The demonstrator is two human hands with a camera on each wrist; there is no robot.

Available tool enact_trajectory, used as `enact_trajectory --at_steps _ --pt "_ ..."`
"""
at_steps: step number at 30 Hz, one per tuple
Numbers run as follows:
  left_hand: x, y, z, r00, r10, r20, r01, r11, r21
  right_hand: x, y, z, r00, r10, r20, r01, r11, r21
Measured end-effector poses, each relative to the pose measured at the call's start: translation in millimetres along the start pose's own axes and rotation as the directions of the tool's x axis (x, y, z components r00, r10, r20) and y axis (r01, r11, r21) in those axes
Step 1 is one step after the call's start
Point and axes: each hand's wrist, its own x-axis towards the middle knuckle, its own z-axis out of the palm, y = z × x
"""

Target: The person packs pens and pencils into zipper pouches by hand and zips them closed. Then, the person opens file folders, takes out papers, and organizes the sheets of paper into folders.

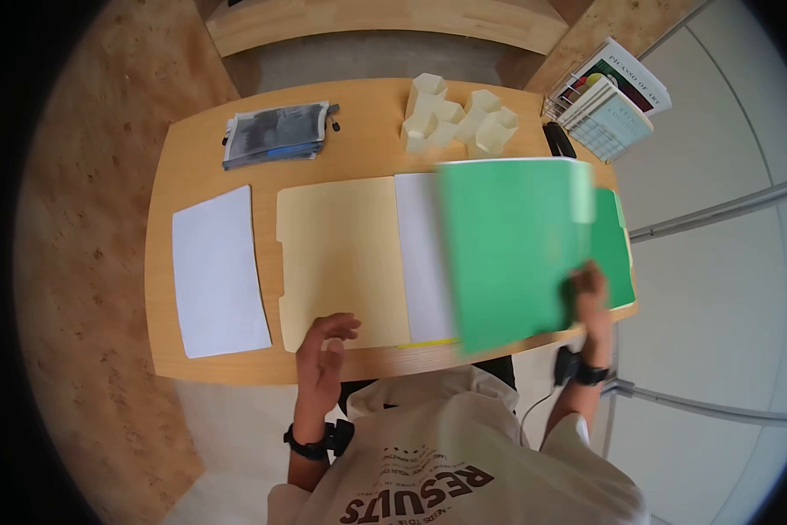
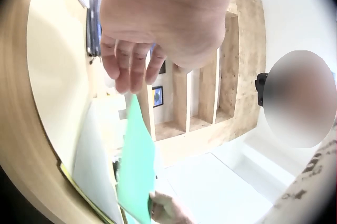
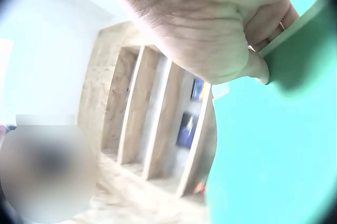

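Note:
The right hand [image 1: 591,302] pinches the right edge of a green folder [image 1: 516,254], which is raised over the table; in the right wrist view the thumb lies on the green folder [image 3: 263,145]. Beneath it, partly hidden, a white sheet [image 1: 424,254] lies beside an open cream folder [image 1: 341,254]. Another green folder [image 1: 614,254] rests at the table's right end. The left hand [image 1: 323,359] hovers by the cream folder's lower edge, fingers relaxed and holding nothing; the left wrist view shows the left hand [image 2: 158,29] with its fingers loosely extended.
White paper [image 1: 218,276] lies at the left of the table [image 1: 367,166]. Dark zip pouches [image 1: 275,136] are at the back left, cream hexagonal holders [image 1: 450,118] at the back. A black stapler-like object [image 1: 559,140] lies near a wire rack with books [image 1: 616,114] at back right.

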Motion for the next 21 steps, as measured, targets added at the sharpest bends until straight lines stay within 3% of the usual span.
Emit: enact_trajectory --at_steps 1,2,3,4,6,7,9,10,13,16,20,21 --pt "1 -2 -3 1.0 -0.022 -0.005 0.022 1.0 -0.008 20 43 -36 0.98 0.017 -0.198 -0.019 1.0 -0.012" --pt "2 -4 -4 0.999 -0.043 -0.01 0.043 0.999 -0.017 31 37 -70 0.945 0.188 -0.268 -0.177 0.982 0.066" --pt "3 -3 -4 0.998 -0.055 -0.012 0.055 0.998 -0.002 45 45 -102 0.924 0.297 -0.241 -0.275 0.954 0.12" --pt "3 -4 -2 0.998 -0.058 -0.019 0.058 0.998 -0.017 68 114 -136 0.949 0.194 -0.248 -0.184 0.981 0.063" --pt "4 -5 4 0.997 -0.073 -0.004 0.073 0.997 -0.016 83 161 -168 0.949 0.221 -0.225 -0.211 0.975 0.07" --pt "4 -5 8 0.997 -0.076 -0.01 0.076 0.997 -0.03 84 162 -171 0.951 0.212 -0.225 -0.205 0.977 0.056" --pt "5 -3 14 0.995 -0.094 0.023 0.095 0.995 -0.014 88 166 -174 0.939 0.336 -0.072 -0.333 0.942 0.045" --pt "5 -4 18 0.995 -0.098 0.015 0.099 0.995 -0.024 92 177 -167 0.943 0.304 -0.135 -0.303 0.953 0.024" --pt "4 -5 26 0.99 -0.14 0.026 0.141 0.99 -0.027 106 196 -153 0.962 0.241 -0.125 -0.243 0.97 -0.003" --pt "3 -6 31 0.993 -0.116 0.035 0.117 0.993 -0.032 114 190 -144 0.982 0.184 -0.036 -0.186 0.982 -0.035" --pt "2 -4 38 0.99 -0.136 0.02 0.137 0.99 -0.03 114 161 -127 0.986 0.111 -0.121 -0.131 0.977 -0.169" --pt "2 -4 42 0.989 -0.148 0.012 0.148 0.988 -0.042 121 177 -131 0.987 0.108 -0.122 -0.128 0.976 -0.175"
